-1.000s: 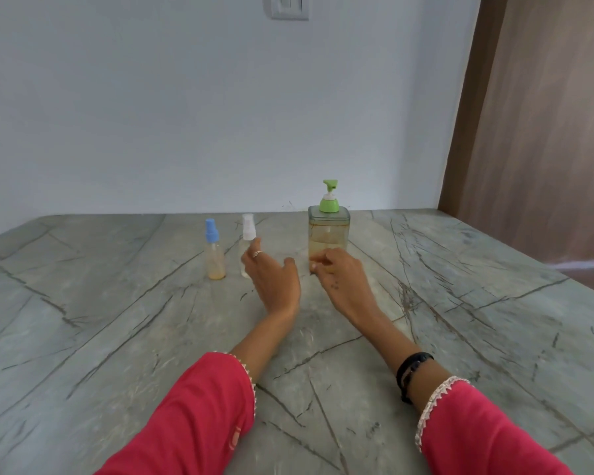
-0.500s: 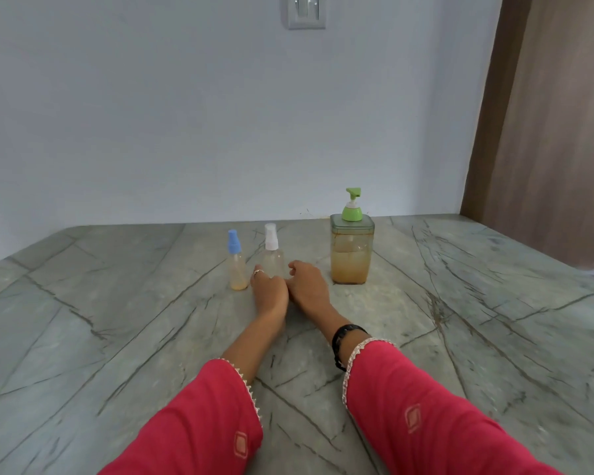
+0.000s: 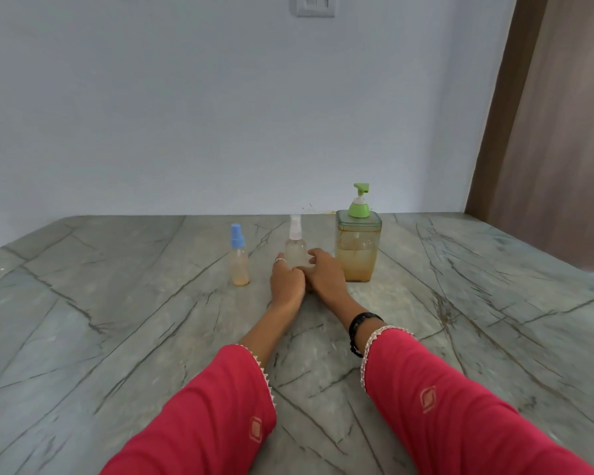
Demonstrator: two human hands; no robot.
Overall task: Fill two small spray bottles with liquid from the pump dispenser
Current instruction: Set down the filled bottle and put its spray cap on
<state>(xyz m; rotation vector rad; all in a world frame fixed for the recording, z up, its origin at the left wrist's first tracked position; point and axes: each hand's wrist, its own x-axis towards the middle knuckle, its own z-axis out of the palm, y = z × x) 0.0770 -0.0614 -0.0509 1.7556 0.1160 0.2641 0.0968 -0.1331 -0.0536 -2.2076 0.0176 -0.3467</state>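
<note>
both the left hand [image 3: 286, 281] and the right hand [image 3: 323, 274] cup the white-capped spray bottle [image 3: 295, 250]. the light bottle could tip if squeezed unevenly, or knock the pump dispenser [image 3: 358, 246] just beside it.

Both arms extended forward, forearms converging toward centre, red sleeves to mid-forearm. Left hand [image 3: 286, 282] palm down, knuckles toward camera, ring on one finger, fingers curled forward. Right hand [image 3: 324, 273] just beside it, touching at the thumb side, fingers curled forward and slightly left. Dark band on right wrist. What the fingertips contact: cannot tell.
</note>
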